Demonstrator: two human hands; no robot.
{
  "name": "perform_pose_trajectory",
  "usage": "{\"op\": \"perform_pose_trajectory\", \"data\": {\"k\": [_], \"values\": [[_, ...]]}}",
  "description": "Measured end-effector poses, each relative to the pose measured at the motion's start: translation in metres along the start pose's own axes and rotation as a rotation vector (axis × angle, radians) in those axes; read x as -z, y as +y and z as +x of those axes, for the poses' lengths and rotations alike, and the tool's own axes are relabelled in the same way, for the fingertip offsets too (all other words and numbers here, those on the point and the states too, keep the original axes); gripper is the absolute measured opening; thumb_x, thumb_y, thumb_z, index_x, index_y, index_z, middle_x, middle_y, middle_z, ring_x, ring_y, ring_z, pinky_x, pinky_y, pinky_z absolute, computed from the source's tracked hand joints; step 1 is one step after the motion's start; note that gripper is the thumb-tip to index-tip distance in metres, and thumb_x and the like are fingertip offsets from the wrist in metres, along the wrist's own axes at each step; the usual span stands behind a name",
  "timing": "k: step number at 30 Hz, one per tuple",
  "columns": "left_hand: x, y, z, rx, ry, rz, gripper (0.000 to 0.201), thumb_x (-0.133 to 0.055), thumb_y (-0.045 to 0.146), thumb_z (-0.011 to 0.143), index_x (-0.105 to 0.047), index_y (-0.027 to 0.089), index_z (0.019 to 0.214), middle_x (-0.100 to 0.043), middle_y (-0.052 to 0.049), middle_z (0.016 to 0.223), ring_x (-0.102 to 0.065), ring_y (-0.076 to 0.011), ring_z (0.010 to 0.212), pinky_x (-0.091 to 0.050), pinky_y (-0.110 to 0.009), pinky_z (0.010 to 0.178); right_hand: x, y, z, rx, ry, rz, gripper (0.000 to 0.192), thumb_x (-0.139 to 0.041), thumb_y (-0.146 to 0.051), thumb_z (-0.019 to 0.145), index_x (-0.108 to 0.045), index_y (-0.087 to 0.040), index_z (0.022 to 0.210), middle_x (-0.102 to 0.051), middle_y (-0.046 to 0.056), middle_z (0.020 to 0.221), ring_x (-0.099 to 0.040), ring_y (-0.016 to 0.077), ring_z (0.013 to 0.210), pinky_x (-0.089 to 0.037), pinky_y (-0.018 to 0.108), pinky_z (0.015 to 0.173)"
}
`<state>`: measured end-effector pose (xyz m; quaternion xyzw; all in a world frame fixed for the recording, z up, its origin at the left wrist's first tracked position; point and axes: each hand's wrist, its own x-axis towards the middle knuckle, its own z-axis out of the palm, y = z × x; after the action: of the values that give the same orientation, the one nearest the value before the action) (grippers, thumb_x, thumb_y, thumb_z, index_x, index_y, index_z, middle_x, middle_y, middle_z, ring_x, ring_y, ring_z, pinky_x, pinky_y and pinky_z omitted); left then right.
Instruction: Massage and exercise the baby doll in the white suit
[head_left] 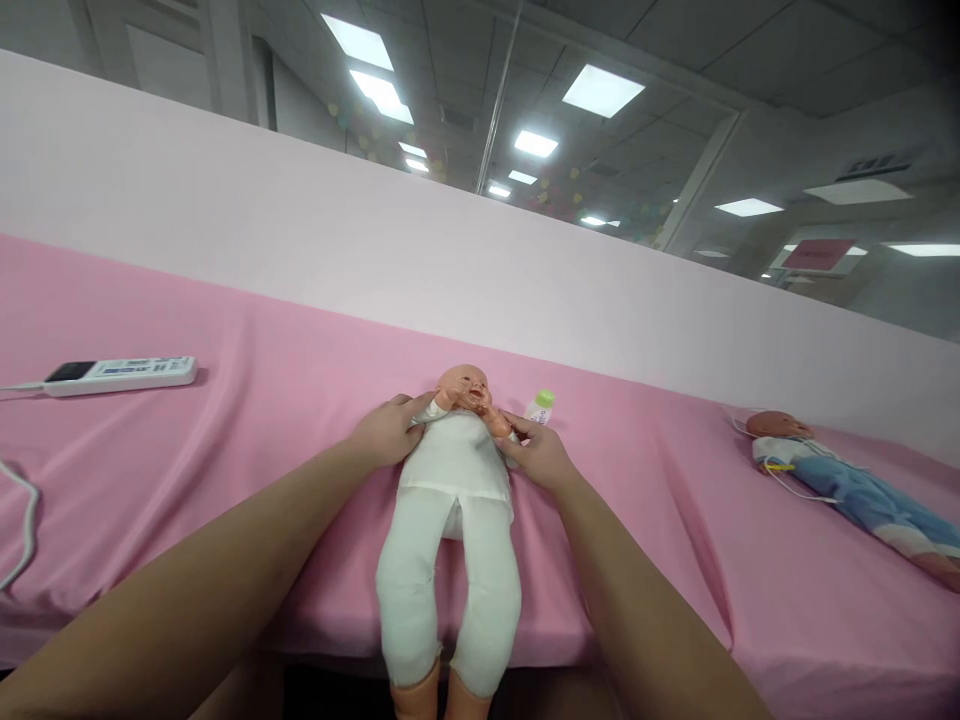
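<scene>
A baby doll point(456, 465) with a white cloth body and legs lies on its back, head away from me and feet over the front edge. My left hand point(386, 430) is closed on the doll's arm at the left, near the white cuff. The other doll arm is gripped in my right hand point(544, 455), its fingers partly hidden. Both plastic doll hands are bent up together by the chin. Just beyond my right hand lies a small white bottle with a green cap point(543, 402).
Pink cloth point(285, 400) covers the table. To the left is a white handheld device point(124, 374) on a cable, with a loose white cord point(30, 510) nearby. Another doll in blue clothes point(862, 490) lies at the right. A low white wall with glass above runs behind.
</scene>
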<state>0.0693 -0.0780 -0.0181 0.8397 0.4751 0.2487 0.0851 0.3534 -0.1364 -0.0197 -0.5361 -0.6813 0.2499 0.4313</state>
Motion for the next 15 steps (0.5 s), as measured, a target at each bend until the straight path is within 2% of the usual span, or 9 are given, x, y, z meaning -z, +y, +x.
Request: {"op": "perform_pose_trajectory", "data": {"k": [8,12,15], "values": [[-0.0006,0.0004,0.0010,0.038,0.005,-0.077,0.061,-0.048,0.033,0.088,-0.036,0.040,0.148,-0.064,-0.005,0.118,-0.063,-0.0270,0.106,-0.048,-0.039,0.091,0.0000,0.0035,0.0013,-0.015,0.000,0.034,0.049,-0.066,-0.030,0.081,-0.062,-0.035,0.129,-0.066,-0.005,0.126,-0.062,0.0217,0.112,-0.049,0.037,0.098],[0.0019,0.0016,0.0005,0.038,0.043,-0.182,0.055,-0.052,0.033,0.085,-0.047,0.033,0.140,-0.066,-0.002,0.123,-0.061,-0.0268,0.113,-0.048,-0.035,0.092,0.0034,0.0059,0.0029,-0.061,0.034,0.022,0.044,-0.067,-0.033,0.081,-0.066,-0.029,0.124,-0.072,-0.001,0.112,-0.066,0.0213,0.098,-0.051,0.034,0.087],[0.0023,-0.0033,0.0009,0.125,0.051,-0.286,0.052,-0.054,0.036,0.084,-0.050,0.032,0.136,-0.069,-0.001,0.116,-0.066,-0.0251,0.102,-0.050,-0.032,0.082,0.0073,0.0077,0.0030,-0.122,0.069,0.035,0.039,-0.067,-0.039,0.080,-0.069,-0.025,0.116,-0.073,0.001,0.101,-0.066,0.0215,0.090,-0.052,0.031,0.076]]}}
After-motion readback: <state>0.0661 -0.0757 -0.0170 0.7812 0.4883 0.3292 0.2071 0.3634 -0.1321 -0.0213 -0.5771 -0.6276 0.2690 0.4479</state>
